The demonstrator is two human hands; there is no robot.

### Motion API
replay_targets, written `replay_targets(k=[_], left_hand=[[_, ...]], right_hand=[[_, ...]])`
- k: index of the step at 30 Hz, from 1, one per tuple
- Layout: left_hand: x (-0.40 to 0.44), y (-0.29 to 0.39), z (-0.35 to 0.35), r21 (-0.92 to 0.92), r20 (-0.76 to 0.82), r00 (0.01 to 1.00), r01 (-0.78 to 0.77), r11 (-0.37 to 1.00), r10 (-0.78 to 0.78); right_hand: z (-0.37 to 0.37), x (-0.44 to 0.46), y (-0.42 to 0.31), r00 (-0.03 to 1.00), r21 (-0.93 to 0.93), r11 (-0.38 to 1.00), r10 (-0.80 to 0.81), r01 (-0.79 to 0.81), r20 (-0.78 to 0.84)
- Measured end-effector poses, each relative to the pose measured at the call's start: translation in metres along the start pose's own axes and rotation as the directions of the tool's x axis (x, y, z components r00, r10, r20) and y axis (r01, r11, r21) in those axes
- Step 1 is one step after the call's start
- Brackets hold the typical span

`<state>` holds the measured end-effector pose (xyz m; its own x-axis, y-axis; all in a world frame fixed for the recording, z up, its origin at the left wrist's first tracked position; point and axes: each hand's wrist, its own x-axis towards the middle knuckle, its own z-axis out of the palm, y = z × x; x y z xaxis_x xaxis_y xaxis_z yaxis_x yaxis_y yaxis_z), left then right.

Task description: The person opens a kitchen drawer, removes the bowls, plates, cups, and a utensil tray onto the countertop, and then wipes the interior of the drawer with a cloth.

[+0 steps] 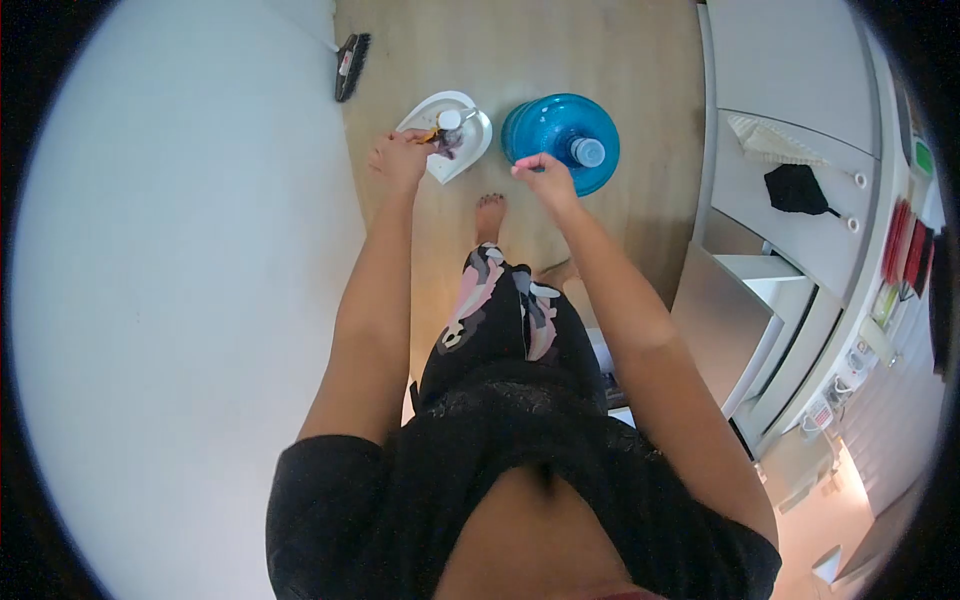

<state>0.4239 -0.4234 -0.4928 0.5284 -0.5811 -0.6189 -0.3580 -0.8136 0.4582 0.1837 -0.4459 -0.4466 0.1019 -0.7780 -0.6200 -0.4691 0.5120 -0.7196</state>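
My left hand (398,160) is closed over the left edge of a white dustpan (442,174), with an orange-brown scrap (428,136) at its fingertips. Too little of the scrap shows to name it. Greyish dust (449,146) lies in the pan, near a round white part (449,120) that looks like its handle socket. My right hand (547,183) has its fingers drawn together in front of a blue water jug (543,112) with a pale cap (588,152). Whether those fingers hold anything small, or touch the jug, is unclear.
A black-bristled broom head (351,68) rests by the white wall (190,250) at the left. To the right, a cabinet door (725,315) stands ajar. A black face mask (797,189) and a cream cloth (770,141) hang from hooks. My foot (489,216) is just below the dustpan.
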Motion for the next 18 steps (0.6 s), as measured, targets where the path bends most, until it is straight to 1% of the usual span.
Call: replay_targets(k=[1, 2, 3, 4, 5, 6, 7, 8, 9, 10, 11, 12, 13, 14, 15, 16, 17, 18], left_hand=[[-0.014, 0.023, -0.01, 0.142, -0.061, 0.998, 0.01, 0.99, -0.002], [-0.028, 0.03, -0.016, 0.288, -0.114, 0.993, 0.041, 0.957, -0.008], [-0.029, 0.018, -0.01, 0.293, -0.111, 0.994, 0.042, 0.955, -0.01], [-0.016, 0.006, -0.001, 0.324, -0.158, 0.98, -0.067, 0.944, 0.124], [-0.006, 0.002, 0.003, 0.365, -0.195, 0.946, -0.175, 0.914, 0.259], [-0.013, 0.006, -0.003, 0.379, -0.176, 0.949, -0.178, 0.908, 0.26], [-0.024, 0.012, -0.014, 0.24, -0.049, 0.998, -0.032, 0.97, 0.045], [-0.024, 0.03, -0.022, 0.098, 0.087, 0.987, 0.124, 0.987, -0.133], [-0.016, 0.036, -0.019, 0.089, 0.077, 0.991, 0.105, 0.99, -0.112], [-0.016, 0.025, -0.009, -0.19, 0.068, 0.997, 0.052, 0.98, -0.04], [-0.024, 0.007, -0.001, -0.449, 0.044, 0.999, 0.008, 0.894, 0.013], [-0.022, -0.003, 0.003, -0.448, 0.041, 0.999, 0.005, 0.894, 0.014], [-0.02, -0.008, 0.001, -0.406, 0.013, 0.996, -0.08, 0.911, 0.093], [-0.021, -0.017, 0.0, -0.356, -0.004, 0.986, -0.155, 0.922, 0.164], [-0.034, -0.02, -0.006, -0.351, -0.002, 0.987, -0.151, 0.924, 0.161], [-0.049, -0.02, -0.014, -0.525, 0.038, 0.989, -0.102, 0.845, 0.143], [-0.065, -0.019, -0.022, -0.678, 0.075, 0.988, -0.047, 0.734, 0.134], [-0.078, -0.02, -0.027, -0.674, 0.07, 0.989, -0.05, 0.737, 0.131]], right_hand=[[-0.002, 0.003, 0.001, 1.0, 0.004, 1.0, 0.003, -0.003, -0.006], [-0.002, -0.002, 0.005, 1.0, 0.066, 0.997, 0.029, -0.029, 0.013], [-0.004, -0.002, 0.005, 0.999, 0.126, 0.991, 0.041, -0.044, 0.029], [-0.008, 0.005, -0.001, 0.999, 0.131, 0.991, 0.026, -0.028, 0.02], [-0.01, 0.008, -0.004, 0.998, 0.09, 0.996, -0.031, 0.027, 0.046], [-0.009, -0.003, 0.001, 0.995, 0.048, 0.997, -0.058, 0.054, 0.082], [-0.007, -0.015, 0.007, 0.996, 0.051, 0.998, -0.034, 0.03, 0.088], [-0.008, -0.01, 0.005, 0.989, 0.033, 0.999, 0.021, -0.026, 0.143], [-0.01, 0.0, -0.001, 0.979, 0.015, 0.997, 0.067, -0.071, 0.19], [-0.011, -0.001, -0.006, 0.98, 0.02, 0.997, 0.069, -0.074, 0.188], [-0.012, -0.007, -0.007, 0.948, 0.069, 0.977, 0.178, -0.203, 0.264], [-0.014, -0.004, -0.015, 0.904, 0.11, 0.943, 0.262, -0.314, 0.337], [-0.014, -0.002, -0.023, 0.908, 0.115, 0.945, 0.252, -0.305, 0.336], [-0.01, -0.008, -0.028, 0.896, 0.164, 0.925, 0.267, -0.341, 0.355], [-0.006, -0.015, -0.03, 0.881, 0.21, 0.901, 0.284, -0.38, 0.378], [-0.002, -0.016, -0.031, 0.88, 0.211, 0.9, 0.284, -0.382, 0.381], [0.002, -0.016, -0.033, 0.841, 0.211, 0.869, 0.329, -0.448, 0.43], [0.007, -0.016, -0.034, 0.796, 0.207, 0.833, 0.371, -0.513, 0.478]])
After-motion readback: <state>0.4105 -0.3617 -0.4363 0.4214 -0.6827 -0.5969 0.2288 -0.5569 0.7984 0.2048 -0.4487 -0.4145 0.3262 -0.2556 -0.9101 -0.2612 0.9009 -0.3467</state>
